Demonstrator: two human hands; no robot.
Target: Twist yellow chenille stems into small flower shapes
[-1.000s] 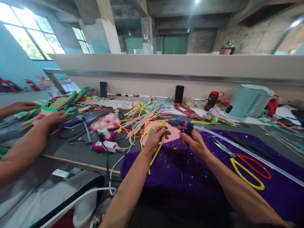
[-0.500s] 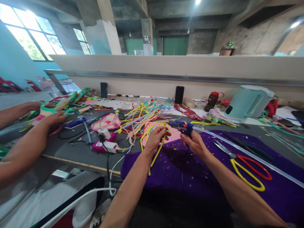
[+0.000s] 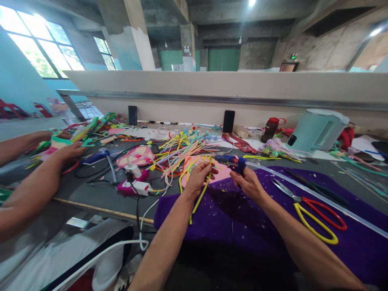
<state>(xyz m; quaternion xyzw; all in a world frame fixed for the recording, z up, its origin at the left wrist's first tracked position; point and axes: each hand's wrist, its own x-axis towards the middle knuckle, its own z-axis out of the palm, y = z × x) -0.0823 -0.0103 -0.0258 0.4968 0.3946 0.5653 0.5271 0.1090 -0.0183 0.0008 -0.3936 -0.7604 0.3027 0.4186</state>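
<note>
My left hand (image 3: pixel 198 176) pinches a yellow fuzzy stem (image 3: pixel 200 198), whose ends hang down over the purple cloth (image 3: pixel 224 226). My right hand (image 3: pixel 249 182) is wrapped round a blue glue gun (image 3: pixel 239 165); its nozzle points left, close to the fingers of my left hand. A clear glue stick (image 3: pixel 303 186) runs from the back of the gun to the right. Beneath my hands lies a pink pad (image 3: pixel 222 173) with bits of yellow on it. Scissors (image 3: pixel 318 218) with red and yellow handles rest on the cloth to the right.
Behind my hands is a pile of coloured stems (image 3: pixel 188 143). A power strip (image 3: pixel 135 186) with cables lies left of centre. At the far left a person's hands (image 3: pixel 71 152) hold a green and pink piece. A kettle (image 3: pixel 318 130) and a bottle (image 3: pixel 270 129) stand at the back right.
</note>
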